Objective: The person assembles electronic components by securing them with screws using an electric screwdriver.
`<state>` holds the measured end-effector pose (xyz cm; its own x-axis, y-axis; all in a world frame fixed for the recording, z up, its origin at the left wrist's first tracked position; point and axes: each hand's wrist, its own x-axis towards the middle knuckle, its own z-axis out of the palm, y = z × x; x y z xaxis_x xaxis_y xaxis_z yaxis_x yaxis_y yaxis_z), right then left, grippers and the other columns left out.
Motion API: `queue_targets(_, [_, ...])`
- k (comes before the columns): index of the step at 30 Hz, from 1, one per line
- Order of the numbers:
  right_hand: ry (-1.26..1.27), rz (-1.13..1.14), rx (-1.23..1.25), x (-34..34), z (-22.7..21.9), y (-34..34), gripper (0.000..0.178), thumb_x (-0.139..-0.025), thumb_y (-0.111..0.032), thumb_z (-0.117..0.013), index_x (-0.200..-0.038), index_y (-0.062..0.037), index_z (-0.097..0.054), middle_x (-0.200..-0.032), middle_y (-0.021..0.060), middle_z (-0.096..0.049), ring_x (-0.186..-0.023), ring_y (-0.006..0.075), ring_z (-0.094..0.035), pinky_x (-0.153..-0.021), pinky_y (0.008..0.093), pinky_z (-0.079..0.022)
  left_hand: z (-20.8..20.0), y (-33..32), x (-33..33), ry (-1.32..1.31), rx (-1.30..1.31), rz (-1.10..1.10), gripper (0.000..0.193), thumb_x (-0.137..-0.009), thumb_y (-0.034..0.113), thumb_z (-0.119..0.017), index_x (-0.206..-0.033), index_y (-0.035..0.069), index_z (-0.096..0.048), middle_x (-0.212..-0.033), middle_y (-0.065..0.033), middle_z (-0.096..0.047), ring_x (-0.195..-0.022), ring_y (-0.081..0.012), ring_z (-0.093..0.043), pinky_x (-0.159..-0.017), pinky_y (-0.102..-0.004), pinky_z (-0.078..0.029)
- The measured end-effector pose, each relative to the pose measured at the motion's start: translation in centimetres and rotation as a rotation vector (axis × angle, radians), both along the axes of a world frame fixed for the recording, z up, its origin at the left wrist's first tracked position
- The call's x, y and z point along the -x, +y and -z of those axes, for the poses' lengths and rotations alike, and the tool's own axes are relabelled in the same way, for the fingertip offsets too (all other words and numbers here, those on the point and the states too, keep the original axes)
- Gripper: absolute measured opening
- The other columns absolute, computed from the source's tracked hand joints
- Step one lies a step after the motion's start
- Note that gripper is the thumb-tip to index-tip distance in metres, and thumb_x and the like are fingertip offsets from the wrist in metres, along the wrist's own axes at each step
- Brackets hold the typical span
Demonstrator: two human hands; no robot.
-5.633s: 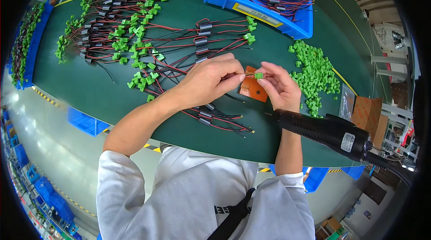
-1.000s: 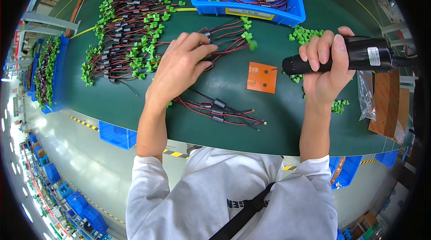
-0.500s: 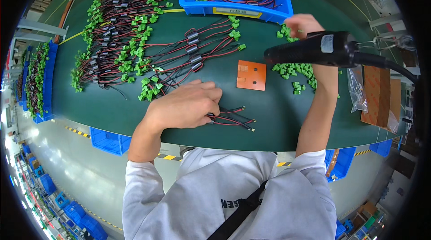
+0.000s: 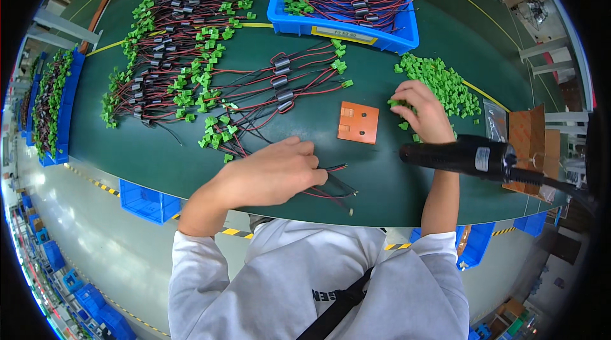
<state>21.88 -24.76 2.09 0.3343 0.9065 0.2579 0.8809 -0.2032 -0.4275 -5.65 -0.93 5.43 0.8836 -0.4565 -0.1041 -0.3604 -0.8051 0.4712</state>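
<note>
Left hand [image 4: 280, 171]: near the front edge of the desk [image 4: 382, 178], fingers half curled over loose wires [image 4: 336, 168]; its grip was hidden, so we could not tell what it held. The wires, ends jutting out to its right, we judged light and limp, best pinched near those ends. Orange block [image 4: 358, 122]: between both hands. Right hand [image 4: 423, 111]: fingers loosely bent beside piled green connectors [image 4: 449, 89], catch uncertain; these we judged light, stiff, best taken by their sides.
</note>
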Motion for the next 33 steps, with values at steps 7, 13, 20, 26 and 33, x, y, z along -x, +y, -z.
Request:
queue_targets(7, [1.165, 0.015, -0.461, -0.9, 0.6, 0.5, 0.025, -0.101, -0.001, -0.069, -0.126, -0.0026, -0.068, -0.117, 0.0118, -0.073, -0.097, 0.0178, -0.070, -0.088, 0.0330, -0.058, 0.1, 2.3, -3.1, -0.116, 0.507, -0.279, 0.020, -0.084, -0.003, -0.067, -0.102, 0.003, -0.069, -0.100, -0.0110, -0.062, -0.088, -0.0346, -0.066, -0.073, -0.0438, -0.054])
queue_targets(13, [1.219, 0.000, -0.430, 2.4, 0.1, 2.8, 0.025, -0.097, 0.005, -0.067, -0.121, 0.0004, -0.069, -0.106, 0.0101, -0.070, -0.091, 0.0177, -0.070, -0.086, 0.0345, -0.060, 3.8, 1.1, -4.8, -0.458, 0.164, -0.390, 0.013, -0.087, 0.012, -0.075, -0.097, 0.005, -0.070, -0.089, -0.0124, -0.058, -0.087, -0.0346, -0.064, -0.074, -0.0454, -0.052])
queue_targets(20, [1.256, -0.063, -0.262, 5.2, 1.2, 3.7, 0.036, -0.105, -0.001, -0.066, -0.140, 0.0006, -0.060, -0.114, 0.0116, -0.074, -0.107, 0.0185, -0.070, -0.097, 0.0336, -0.057, 5.3, -1.7, -4.4, -0.472, 0.216, -0.417, 0.024, -0.085, 0.005, -0.069, -0.109, 0.005, -0.065, -0.098, -0.0119, -0.056, -0.092, -0.0343, -0.066, -0.074, -0.0459, -0.058])
queue_targets(26, [1.087, -0.113, -0.332, 6.0, 2.0, 3.9, 0.022, -0.102, 0.005, -0.066, -0.124, 0.0019, -0.069, -0.121, 0.0127, -0.071, -0.109, 0.0182, -0.070, -0.097, 0.0334, -0.058, 5.7, -1.4, -4.7, -0.314, 0.580, -0.480, 0.015, -0.101, 0.015, -0.071, -0.113, 0.007, -0.072, -0.102, -0.0112, -0.061, -0.084, -0.0367, -0.069, -0.072, -0.0477, -0.058])
queue_targets(33, [1.006, -0.100, -0.353, 5.2, 3.8, 3.4, 0.026, -0.099, 0.004, -0.072, -0.125, 0.0017, -0.072, -0.118, 0.0113, -0.069, -0.107, 0.0185, -0.069, -0.093, 0.0318, -0.058, 6.0, -0.9, -5.3, -0.237, 0.712, -0.510, 0.014, -0.100, 0.016, -0.076, -0.106, 0.004, -0.076, -0.095, -0.0096, -0.065, -0.081, -0.0271, -0.067, -0.071, -0.0385, -0.054])
